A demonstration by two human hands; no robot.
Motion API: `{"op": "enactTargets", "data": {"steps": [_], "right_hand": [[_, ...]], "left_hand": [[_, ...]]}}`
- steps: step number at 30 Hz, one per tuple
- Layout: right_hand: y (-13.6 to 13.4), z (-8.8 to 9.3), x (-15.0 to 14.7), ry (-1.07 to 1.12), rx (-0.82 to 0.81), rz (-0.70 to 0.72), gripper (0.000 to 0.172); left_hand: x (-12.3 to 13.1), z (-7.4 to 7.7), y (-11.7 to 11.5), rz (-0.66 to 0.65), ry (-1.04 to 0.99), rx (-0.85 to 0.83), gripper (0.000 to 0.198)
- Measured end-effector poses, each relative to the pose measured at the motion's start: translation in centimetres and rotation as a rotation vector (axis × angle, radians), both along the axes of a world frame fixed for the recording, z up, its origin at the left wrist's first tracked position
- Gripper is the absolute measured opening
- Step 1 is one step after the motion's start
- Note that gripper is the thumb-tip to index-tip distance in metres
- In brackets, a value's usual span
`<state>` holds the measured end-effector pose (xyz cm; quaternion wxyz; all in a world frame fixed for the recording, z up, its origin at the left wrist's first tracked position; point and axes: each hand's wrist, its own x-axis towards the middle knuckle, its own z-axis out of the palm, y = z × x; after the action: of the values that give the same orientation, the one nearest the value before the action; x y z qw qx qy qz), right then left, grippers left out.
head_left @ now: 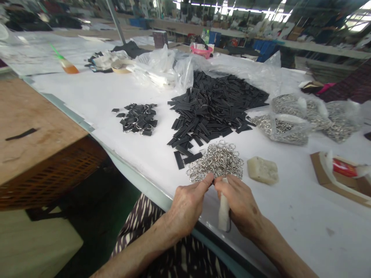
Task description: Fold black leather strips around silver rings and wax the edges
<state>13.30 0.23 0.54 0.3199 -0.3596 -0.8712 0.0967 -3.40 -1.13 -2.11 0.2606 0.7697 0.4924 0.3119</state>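
My left hand (188, 202) and my right hand (239, 202) meet at the near edge of the white table (116, 100), fingertips pinched together on a small dark piece I cannot make out. My right hand also grips a white stick-like tool (223, 210) that points down toward me. Just beyond my fingers lies a heap of metal key rings (217, 160). Behind it spreads a large pile of black strips (213, 106). A smaller pile of black strips with rings on them (139, 119) lies to the left.
A pale waxy block (262, 170) sits right of the rings. Clear bags of metal rings (301, 117) lie at the right, an open cardboard box (340, 175) nearer. Crumpled plastic bags (165, 67) lie at the back. A wooden bench with an orange crate (43, 170) stands left.
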Motion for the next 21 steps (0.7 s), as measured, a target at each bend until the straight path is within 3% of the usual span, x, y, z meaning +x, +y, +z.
{"op": "enactTargets", "data": {"steps": [5, 11, 17, 21], "right_hand": [[0.2, -0.5, 0.3, 0.153, -0.18, -0.054, 0.014], [0.0, -1.6, 0.5, 0.298, -0.284, -0.144, 0.011], [-0.2, -1.4, 0.1, 0.317, -0.203, -0.16, 0.009], [-0.3, -0.9, -0.4, 0.178, -0.049, -0.01, 0.014]], "left_hand": [[0.5, 0.4, 0.5, 0.081, -0.368, -0.323, 0.035], [0.5, 0.9, 0.7, 0.084, -0.749, -0.568, 0.033], [0.7, 1.6, 1.1, 0.182, -0.968, -0.828, 0.026], [0.7, 1.5, 1.5, 0.274, -1.084, -0.964, 0.024]]}}
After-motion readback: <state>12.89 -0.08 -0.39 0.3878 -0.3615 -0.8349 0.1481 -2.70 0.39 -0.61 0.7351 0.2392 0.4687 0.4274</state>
